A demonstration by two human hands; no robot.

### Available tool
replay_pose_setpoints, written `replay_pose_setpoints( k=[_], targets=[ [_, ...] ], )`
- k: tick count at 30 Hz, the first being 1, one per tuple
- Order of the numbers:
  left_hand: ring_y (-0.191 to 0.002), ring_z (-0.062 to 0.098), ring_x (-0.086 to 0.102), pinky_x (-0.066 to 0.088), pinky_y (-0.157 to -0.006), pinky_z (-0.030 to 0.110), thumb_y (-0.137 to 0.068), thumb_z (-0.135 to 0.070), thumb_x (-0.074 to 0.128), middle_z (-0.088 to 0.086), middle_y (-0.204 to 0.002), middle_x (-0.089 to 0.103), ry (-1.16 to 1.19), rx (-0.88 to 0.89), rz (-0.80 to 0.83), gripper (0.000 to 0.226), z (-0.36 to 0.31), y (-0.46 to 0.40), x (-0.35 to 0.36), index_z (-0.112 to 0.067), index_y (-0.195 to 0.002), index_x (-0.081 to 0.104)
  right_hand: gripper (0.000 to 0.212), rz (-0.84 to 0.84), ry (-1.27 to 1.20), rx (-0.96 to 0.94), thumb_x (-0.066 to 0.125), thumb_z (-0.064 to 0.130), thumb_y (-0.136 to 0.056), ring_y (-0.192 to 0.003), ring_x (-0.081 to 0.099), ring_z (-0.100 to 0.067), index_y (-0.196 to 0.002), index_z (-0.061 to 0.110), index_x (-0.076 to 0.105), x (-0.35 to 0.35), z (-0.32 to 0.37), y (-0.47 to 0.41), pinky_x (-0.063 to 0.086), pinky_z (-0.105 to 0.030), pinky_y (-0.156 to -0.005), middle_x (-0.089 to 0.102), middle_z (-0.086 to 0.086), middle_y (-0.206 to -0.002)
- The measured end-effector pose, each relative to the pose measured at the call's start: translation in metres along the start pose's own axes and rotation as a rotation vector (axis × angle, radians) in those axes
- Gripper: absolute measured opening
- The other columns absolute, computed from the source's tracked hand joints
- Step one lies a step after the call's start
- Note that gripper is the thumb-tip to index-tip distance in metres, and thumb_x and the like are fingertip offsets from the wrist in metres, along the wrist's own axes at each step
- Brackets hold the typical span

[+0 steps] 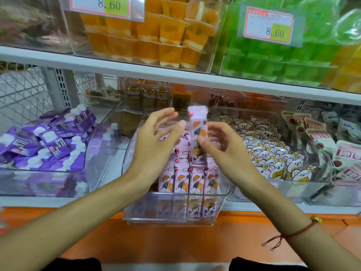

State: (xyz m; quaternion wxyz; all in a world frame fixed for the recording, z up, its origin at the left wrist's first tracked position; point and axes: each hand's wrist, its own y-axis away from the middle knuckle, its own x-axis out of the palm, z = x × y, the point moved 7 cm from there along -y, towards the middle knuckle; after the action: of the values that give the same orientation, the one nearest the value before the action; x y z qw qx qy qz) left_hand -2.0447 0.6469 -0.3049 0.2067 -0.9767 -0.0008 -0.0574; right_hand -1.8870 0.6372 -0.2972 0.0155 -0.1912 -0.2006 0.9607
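The right hand [220, 147] pinches a pink packet [197, 122] upright between thumb and fingers, above the clear bin [173, 218] of matching packets [183, 180] on the shelf [58, 201]. The left hand [154, 141] hovers just left of it, fingers spread, holding nothing.

I count two price tags [100, 6] up top, both reading 8.60. Lower down, four pink packets [181, 181] make up the front row of one clear bin [175, 218]. A single raised pink packet [197, 122] stands above them.
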Motion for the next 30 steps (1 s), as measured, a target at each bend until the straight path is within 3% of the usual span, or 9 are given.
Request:
replay_pose_setpoints(
  k=[4,7,10,14,18,24,27,30],
  targets=[
    [-0.103,-0.005,0.06,0.051,-0.078,0.014,-0.083,-0.024,0.072,-0.016,-0.112,0.064,-0.169,0.074,0.175,0.03,-0.001,0.005,0.014,-0.03,-0.11,0.06,0.03,-0.128,-0.331,0.187,0.071,0.025,-0.081,-0.082,0.069,-0.01,-0.105,0.013,0.058,-0.007,-0.013,-0.004,0.056,-0.031,-0.082,0.07,-0.006,-0.094],
    [-0.101,-0.009,0.057,0.047,-0.076,0.009,-0.076,-0.027,0.08,-0.022,-0.11,0.062,-0.284,0.11,0.215,0.045,0.004,0.01,0.021,-0.03,-0.113,0.056,0.039,-0.125,-0.329,0.191,0.074,0.025,-0.078,-0.085,0.071,-0.015,-0.111,0.013,0.056,-0.005,-0.013,-0.002,0.057,-0.026,-0.074,0.072,-0.008,-0.096],
    [-0.098,-0.007,0.059,0.048,-0.075,0.011,-0.075,-0.028,0.08,-0.023,-0.108,0.061,-0.301,0.14,0.161,0.043,0.003,0.009,0.019,-0.032,-0.109,0.055,0.039,-0.097,-0.331,0.165,0.074,0.024,-0.079,-0.084,0.071,-0.013,-0.114,0.016,0.057,-0.004,-0.009,0.0,0.054,-0.019,-0.067,0.072,-0.004,-0.094],
    [-0.105,-0.008,0.058,0.049,-0.086,0.015,-0.085,-0.025,0.071,-0.025,-0.114,0.061,-0.29,0.132,0.231,0.034,0.004,0.007,0.023,-0.037,-0.112,0.054,0.027,-0.018,-0.329,0.128,0.064,0.022,-0.088,-0.093,0.068,-0.009,-0.114,0.016,0.062,-0.006,-0.004,-0.001,0.054,-0.021,-0.078,0.072,0.006,-0.098],
    [-0.111,-0.002,0.058,0.045,-0.093,0.015,-0.094,-0.016,0.058,-0.017,-0.122,0.059,-0.21,0.087,0.314,0.027,0.009,0.007,0.027,-0.029,-0.117,0.051,0.031,0.031,-0.414,0.121,0.054,0.013,-0.094,-0.107,0.064,-0.011,-0.125,0.015,0.058,-0.008,-0.005,-0.001,0.052,-0.024,-0.091,0.069,0.001,-0.117],
    [-0.108,-0.008,0.055,0.047,-0.09,0.019,-0.085,-0.029,0.07,-0.023,-0.117,0.061,-0.366,0.137,0.24,0.036,0.006,0.006,0.021,-0.03,-0.119,0.057,0.033,-0.113,-0.273,0.044,0.072,0.02,-0.08,-0.088,0.07,-0.012,-0.111,0.016,0.061,-0.012,-0.002,0.003,0.056,-0.022,-0.075,0.071,-0.001,-0.101],
    [-0.095,-0.003,0.064,0.052,-0.08,0.015,-0.084,-0.028,0.071,-0.019,-0.108,0.069,-0.254,0.027,0.254,0.031,0.005,0.006,0.023,-0.032,-0.114,0.063,0.032,-0.127,-0.25,0.048,0.07,0.025,-0.082,-0.08,0.07,-0.01,-0.112,0.016,0.063,-0.016,0.001,0.002,0.055,-0.02,-0.068,0.071,-0.003,-0.095],
    [-0.08,-0.002,0.069,0.053,-0.066,0.012,-0.085,-0.035,0.068,-0.015,-0.094,0.075,-0.034,-0.289,0.312,0.019,0.016,0.009,0.029,-0.03,-0.102,0.071,0.032,-0.139,-0.234,0.109,0.067,0.025,-0.086,-0.065,0.064,-0.008,-0.116,0.015,0.063,-0.021,-0.002,0.0,0.05,-0.017,-0.057,0.071,-0.006,-0.084]
  ],
)
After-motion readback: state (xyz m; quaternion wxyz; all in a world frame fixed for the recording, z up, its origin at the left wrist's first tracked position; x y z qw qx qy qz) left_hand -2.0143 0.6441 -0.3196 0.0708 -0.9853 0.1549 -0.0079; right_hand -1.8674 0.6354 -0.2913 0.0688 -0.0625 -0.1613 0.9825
